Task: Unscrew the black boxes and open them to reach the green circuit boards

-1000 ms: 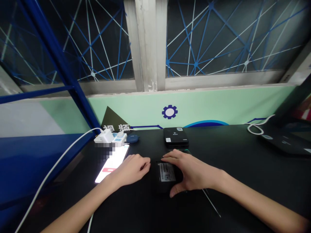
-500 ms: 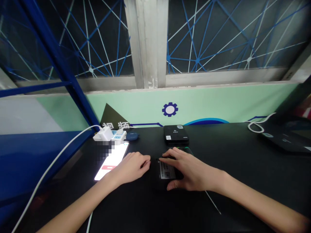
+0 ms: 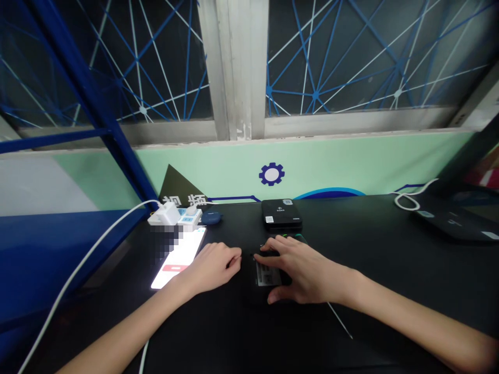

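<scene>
My right hand [image 3: 296,267] lies over a black box-shaped device [image 3: 268,291] with a pale printed label [image 3: 267,274]. Its thumb and fingers are spread, touching the top of the device and covering much of it. A thin metal rod [image 3: 340,320] sticks out below my right wrist; its other end is hidden. My left hand [image 3: 218,265] rests on the table just left of the device, fingers curled in. Whether it holds anything small is hidden. Beside my left forearm lies a lit phone [image 3: 185,252].
Behind my right hand sits another flat black box [image 3: 281,213]. A power strip [image 3: 189,217] with a white charger [image 3: 167,213] and a dark blue case [image 3: 211,218] stand back left. At right lie a black flat object [image 3: 454,223] and a white cable [image 3: 407,203].
The view has shifted very slightly. My right fingers have moved a little over the device, with the index finger lifted apart from the others; my left hand stays in place.
</scene>
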`<state>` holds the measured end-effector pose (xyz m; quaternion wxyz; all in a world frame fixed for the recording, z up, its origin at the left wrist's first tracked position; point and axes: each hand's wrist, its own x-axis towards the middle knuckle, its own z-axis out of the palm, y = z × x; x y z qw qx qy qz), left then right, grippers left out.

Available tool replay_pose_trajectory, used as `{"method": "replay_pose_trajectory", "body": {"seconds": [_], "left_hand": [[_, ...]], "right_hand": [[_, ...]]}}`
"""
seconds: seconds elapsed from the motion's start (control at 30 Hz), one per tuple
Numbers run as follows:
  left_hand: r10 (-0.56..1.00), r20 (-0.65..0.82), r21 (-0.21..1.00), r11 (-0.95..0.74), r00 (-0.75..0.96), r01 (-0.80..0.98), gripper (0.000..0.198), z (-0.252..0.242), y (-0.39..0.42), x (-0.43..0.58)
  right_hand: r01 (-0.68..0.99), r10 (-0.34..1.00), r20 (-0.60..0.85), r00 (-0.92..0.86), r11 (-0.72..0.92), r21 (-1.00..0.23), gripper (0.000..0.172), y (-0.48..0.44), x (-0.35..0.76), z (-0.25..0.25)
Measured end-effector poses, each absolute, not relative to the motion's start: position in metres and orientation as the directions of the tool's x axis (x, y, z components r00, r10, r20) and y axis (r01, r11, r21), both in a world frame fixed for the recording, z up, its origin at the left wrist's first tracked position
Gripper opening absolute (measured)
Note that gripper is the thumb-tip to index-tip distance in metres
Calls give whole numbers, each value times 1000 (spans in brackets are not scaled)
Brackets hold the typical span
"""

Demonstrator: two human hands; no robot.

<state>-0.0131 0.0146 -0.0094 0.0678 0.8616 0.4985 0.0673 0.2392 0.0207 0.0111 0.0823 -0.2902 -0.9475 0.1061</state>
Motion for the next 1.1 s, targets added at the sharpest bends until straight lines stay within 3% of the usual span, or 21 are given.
{"method": "replay_pose_trajectory", "body": {"seconds": [0.17, 0.33, 0.47, 0.6, 0.77, 1.1], "left_hand": [[868, 47, 172, -495, 495, 852, 30, -5, 11, -11], [863, 36, 174, -502, 504, 847, 32, -8, 13, -14], [854, 37, 200, -514, 518, 834, 33, -9, 15, -17], [855, 25, 214, -511, 518, 832, 33, -7, 14, -17], [851, 31, 219, -518, 525, 827, 34, -8, 13, -17], [854, 28, 199, -515, 520, 834, 34, -7, 13, -17]], "right_hand": [[531, 602, 132, -788, 772, -351, 79, 21, 245, 6], [450, 560, 191, -806, 789, -417, 68, 24, 253, 12], [438, 574, 305, -760, 799, -412, 49, 29, 258, 21], [569, 658, 382, -649, 753, -331, 22, 37, 267, 25], [816, 831, 258, -492, 544, -195, 36, 48, 281, 25], [866, 874, 40, -485, 486, -119, 31, 46, 279, 15]]}}
